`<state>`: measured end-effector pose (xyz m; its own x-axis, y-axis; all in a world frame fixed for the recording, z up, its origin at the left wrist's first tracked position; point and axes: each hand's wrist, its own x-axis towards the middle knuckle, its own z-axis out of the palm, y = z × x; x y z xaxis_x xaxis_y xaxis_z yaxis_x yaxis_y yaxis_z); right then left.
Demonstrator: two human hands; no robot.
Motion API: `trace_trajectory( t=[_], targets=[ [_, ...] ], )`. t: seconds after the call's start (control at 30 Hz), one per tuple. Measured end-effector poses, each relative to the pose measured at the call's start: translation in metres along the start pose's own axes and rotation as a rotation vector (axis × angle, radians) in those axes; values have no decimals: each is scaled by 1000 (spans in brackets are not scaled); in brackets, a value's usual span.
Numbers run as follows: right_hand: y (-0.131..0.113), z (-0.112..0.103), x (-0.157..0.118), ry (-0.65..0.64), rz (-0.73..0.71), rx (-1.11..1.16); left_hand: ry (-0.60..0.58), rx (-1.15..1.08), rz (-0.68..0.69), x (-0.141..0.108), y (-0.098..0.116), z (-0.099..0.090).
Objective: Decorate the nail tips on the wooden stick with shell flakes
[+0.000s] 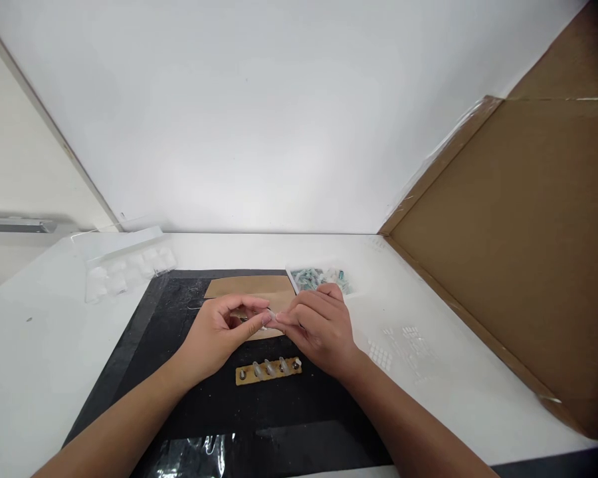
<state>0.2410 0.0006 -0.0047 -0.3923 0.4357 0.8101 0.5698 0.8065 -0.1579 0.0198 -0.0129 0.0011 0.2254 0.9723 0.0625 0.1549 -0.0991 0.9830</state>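
Small clear piece pinched between both hands, work partway along

You have the small clear piece [272,317] between your two hands, above the brown sheet [249,285]. The fingers of your left hand [224,332] and of your right hand [323,328] look closed on it from either side, their tips nearly meeting; they cover so much of it that you cannot tell its full shape here, or whether it is one part or two.

Just below your hands, nearer to you, lies the wooden strip [263,378]. Three translucent tubes [270,368] lean on it side by side, with a small metallic bit at each end. I'd judge those three as placed and the piece in your grasp as unfinished. Plenty seems left: the white tray [292,280] beyond your right hand holds a heap of greenish and clear bits, and small white pieces [379,355] lie in rows to the right. How many are already worked, you can't tell from here.

For moving, your best room is the black mat [229,418] between your forearms, on the near side of the strip. The tray's near edge sits close behind your right hand, so mind your knuckles. Farther out on the bench [24,372], a clear container [124,244] of white items stands at the far left, the cardboard panel [508,252] bounds the right, and the white wall [259,119] closes the back.
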Motion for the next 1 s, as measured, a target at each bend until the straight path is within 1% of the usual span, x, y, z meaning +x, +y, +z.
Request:
trace_trajectory(
  t=[0.13,0.23,0.53,0.63,0.73,0.83,1.0],
  targets=[
    [1,0,-2,-20,-17,7,22,-46,0,0,-1,0],
    [2,0,-3,-42,-24,2,19,-33,10,0,-1,1],
    [2,-1,-4,-90,-50,11,-36,7,25,-1,-5,0],
    [3,0,-3,-85,-33,37,-64,38,27,-1,-5,-2],
    [3,1,-3,-68,17,69,-119,-6,3,0,-3,-3],
    [3,1,-2,-90,47,104,-165,-67,-28,0,0,-4],
    [1,0,0,-127,27,161,-151,-113,-48,1,1,-5]
  ],
)
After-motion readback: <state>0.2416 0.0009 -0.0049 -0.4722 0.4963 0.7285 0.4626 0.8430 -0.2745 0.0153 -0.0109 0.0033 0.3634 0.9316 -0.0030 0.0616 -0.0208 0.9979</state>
